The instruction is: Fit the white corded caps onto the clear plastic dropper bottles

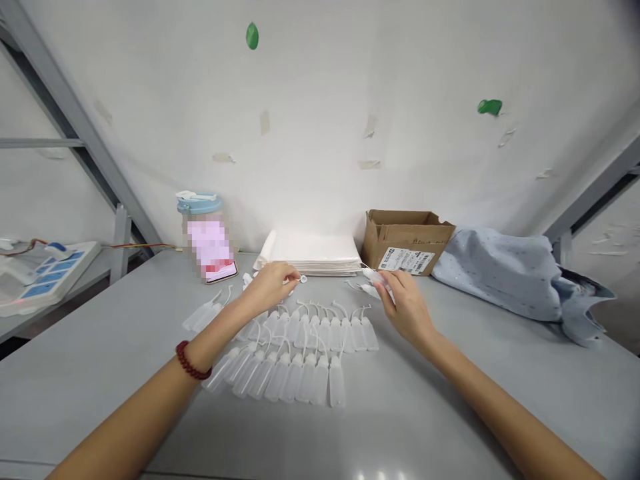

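Observation:
My left hand (270, 288) is closed in a pinch, with a small white round piece (303, 279) at its fingertips. My right hand (409, 312) grips a small translucent plastic bottle (374, 275) with a thin tip pointing left. Just below those fingers another bottle (369, 290) is partly hidden, and I cannot tell whether it is held or lies on the table. Between my forearms, similar bottles with thin white strings or tubes at their tops lie in two rows, a back row (345, 333) and a front row (306, 379). More bottles (200, 315) lie left of my left wrist.
A stack of white sheets or bags (315, 250) lies against the wall. Right of it stand an open cardboard box (410, 240) and a bundled pale-blue cloth (500, 273). A phone (213, 250) leans on a blue-lidded container (200, 205). A white-and-blue device (50, 277) sits far left.

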Action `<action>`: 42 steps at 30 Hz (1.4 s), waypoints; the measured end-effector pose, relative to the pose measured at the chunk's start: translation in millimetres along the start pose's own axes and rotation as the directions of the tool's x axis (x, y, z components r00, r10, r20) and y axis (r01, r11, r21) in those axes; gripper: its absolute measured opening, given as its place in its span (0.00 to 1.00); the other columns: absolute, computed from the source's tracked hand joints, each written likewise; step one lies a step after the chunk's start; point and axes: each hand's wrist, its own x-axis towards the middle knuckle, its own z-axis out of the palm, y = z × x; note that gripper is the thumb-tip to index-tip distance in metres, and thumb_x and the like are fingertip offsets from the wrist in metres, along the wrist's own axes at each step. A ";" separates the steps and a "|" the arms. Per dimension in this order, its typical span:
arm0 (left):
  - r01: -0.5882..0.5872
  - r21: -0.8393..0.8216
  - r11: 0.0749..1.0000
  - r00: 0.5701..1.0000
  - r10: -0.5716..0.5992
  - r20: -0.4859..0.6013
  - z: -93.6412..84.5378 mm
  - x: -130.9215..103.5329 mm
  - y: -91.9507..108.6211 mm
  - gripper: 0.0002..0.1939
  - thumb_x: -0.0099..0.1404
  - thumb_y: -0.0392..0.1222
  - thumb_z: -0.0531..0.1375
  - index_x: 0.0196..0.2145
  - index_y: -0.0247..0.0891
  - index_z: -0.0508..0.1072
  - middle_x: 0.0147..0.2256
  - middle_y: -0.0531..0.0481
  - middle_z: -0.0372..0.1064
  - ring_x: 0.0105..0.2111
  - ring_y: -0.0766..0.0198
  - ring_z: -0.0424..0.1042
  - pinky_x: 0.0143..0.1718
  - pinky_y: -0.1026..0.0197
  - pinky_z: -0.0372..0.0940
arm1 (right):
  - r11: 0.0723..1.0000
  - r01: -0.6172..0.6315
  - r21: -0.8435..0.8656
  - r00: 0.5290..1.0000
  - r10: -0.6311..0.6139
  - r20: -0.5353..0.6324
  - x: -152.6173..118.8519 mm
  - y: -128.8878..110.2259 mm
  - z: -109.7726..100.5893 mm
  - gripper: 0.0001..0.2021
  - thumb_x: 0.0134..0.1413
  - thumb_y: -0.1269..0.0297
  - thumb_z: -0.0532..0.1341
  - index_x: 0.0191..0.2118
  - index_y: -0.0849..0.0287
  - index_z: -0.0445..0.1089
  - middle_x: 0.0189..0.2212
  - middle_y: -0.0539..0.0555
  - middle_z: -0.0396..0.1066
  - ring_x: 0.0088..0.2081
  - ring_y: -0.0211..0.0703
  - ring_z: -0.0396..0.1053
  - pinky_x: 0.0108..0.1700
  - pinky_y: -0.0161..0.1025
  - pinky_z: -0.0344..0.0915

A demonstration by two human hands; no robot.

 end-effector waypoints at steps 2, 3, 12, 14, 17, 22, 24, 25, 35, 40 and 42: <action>-0.034 0.085 0.996 0.998 0.030 0.056 6.9 8.5 -4.3 0.10 0.59 0.34 0.57 0.36 0.36 0.78 0.36 0.43 0.74 0.40 0.54 0.71 0.42 0.56 0.64 | 0.999 0.017 -0.029 0.999 -0.016 0.037 1.0 6.2 6.2 0.16 0.64 0.61 0.47 0.45 0.62 0.68 0.36 0.63 0.68 0.37 0.54 0.63 0.38 0.48 0.63; -0.050 0.124 0.991 0.996 0.040 0.082 9.9 12.5 -5.7 0.11 0.59 0.33 0.57 0.38 0.36 0.77 0.36 0.42 0.74 0.42 0.52 0.70 0.43 0.55 0.64 | 0.999 0.027 -0.038 0.998 -0.025 0.054 1.3 8.8 8.9 0.16 0.64 0.60 0.47 0.45 0.62 0.69 0.35 0.63 0.68 0.37 0.54 0.62 0.37 0.48 0.62; -0.159 0.333 0.929 0.962 0.070 0.265 14.9 27.9 -2.4 0.12 0.67 0.42 0.57 0.46 0.35 0.69 0.46 0.45 0.68 0.44 0.58 0.70 0.45 0.50 0.67 | 0.993 0.091 -0.070 0.985 -0.080 0.151 -0.9 11.4 15.6 0.19 0.65 0.58 0.48 0.41 0.62 0.73 0.31 0.60 0.66 0.35 0.51 0.61 0.36 0.45 0.61; -0.176 0.362 0.916 0.956 0.070 0.286 15.1 29.4 -0.3 0.13 0.67 0.42 0.57 0.47 0.35 0.69 0.47 0.44 0.67 0.44 0.58 0.70 0.44 0.50 0.67 | 0.992 0.102 -0.078 0.981 -0.087 0.171 -1.3 10.0 14.9 0.18 0.64 0.58 0.48 0.40 0.62 0.73 0.32 0.60 0.66 0.36 0.51 0.61 0.37 0.45 0.61; -0.194 0.394 0.898 0.945 0.063 0.322 17.0 32.4 1.5 0.14 0.67 0.42 0.57 0.48 0.35 0.68 0.48 0.44 0.67 0.44 0.58 0.70 0.44 0.50 0.68 | 0.990 0.111 -0.088 0.974 -0.091 0.208 -1.6 9.7 15.1 0.18 0.64 0.59 0.49 0.37 0.61 0.74 0.32 0.60 0.65 0.36 0.50 0.60 0.37 0.44 0.61; -0.212 0.439 0.873 0.925 0.035 0.378 21.8 37.6 1.5 0.14 0.67 0.43 0.57 0.49 0.35 0.67 0.48 0.44 0.67 0.43 0.58 0.70 0.43 0.50 0.68 | 0.993 0.065 -0.095 0.965 -0.039 0.258 0.1 10.0 19.0 0.15 0.62 0.65 0.51 0.33 0.61 0.74 0.34 0.61 0.65 0.36 0.50 0.60 0.38 0.45 0.62; -0.223 0.451 0.864 0.918 0.030 0.395 22.7 39.5 2.2 0.14 0.67 0.43 0.57 0.49 0.35 0.67 0.48 0.44 0.66 0.44 0.58 0.70 0.43 0.50 0.68 | 0.996 0.031 -0.086 0.962 -0.007 0.274 1.4 9.3 19.4 0.14 0.62 0.66 0.52 0.34 0.61 0.74 0.35 0.62 0.65 0.38 0.52 0.60 0.39 0.47 0.62; -0.228 0.455 0.861 0.915 0.030 0.403 22.6 40.4 2.8 0.15 0.67 0.43 0.57 0.49 0.35 0.67 0.48 0.44 0.66 0.44 0.57 0.70 0.43 0.50 0.68 | 0.997 0.013 -0.078 0.960 0.010 0.281 2.0 8.7 18.4 0.13 0.61 0.66 0.52 0.35 0.62 0.74 0.36 0.62 0.65 0.39 0.52 0.61 0.39 0.47 0.62; -0.203 0.385 0.900 0.945 0.076 0.319 5.6 32.1 22.7 0.08 0.67 0.37 0.54 0.40 0.31 0.70 0.39 0.43 0.70 0.41 0.56 0.69 0.41 0.52 0.67 | 0.948 -0.237 0.212 0.674 0.003 0.739 1.9 -12.2 -49.6 0.23 0.55 0.49 0.59 0.53 0.53 0.65 0.45 0.56 0.67 0.44 0.47 0.68 0.41 0.41 0.67; -0.176 0.264 0.948 0.974 0.129 0.187 -10.1 -1.1 41.9 0.09 0.66 0.38 0.51 0.42 0.35 0.68 0.39 0.45 0.69 0.45 0.55 0.65 0.43 0.56 0.64 | 0.927 -0.343 0.151 0.503 0.045 0.863 5.9 -19.9 -61.3 0.34 0.45 0.46 0.65 0.57 0.52 0.59 0.49 0.56 0.61 0.48 0.52 0.63 0.45 0.46 0.64; -0.163 0.211 0.964 0.980 0.134 0.146 -14.0 -15.5 48.9 0.10 0.67 0.41 0.50 0.42 0.37 0.67 0.41 0.46 0.68 0.46 0.56 0.64 0.43 0.56 0.63 | 0.937 -0.326 0.127 0.493 0.054 0.868 6.2 -21.5 -59.0 0.33 0.46 0.50 0.65 0.58 0.52 0.59 0.48 0.56 0.60 0.47 0.51 0.63 0.46 0.46 0.63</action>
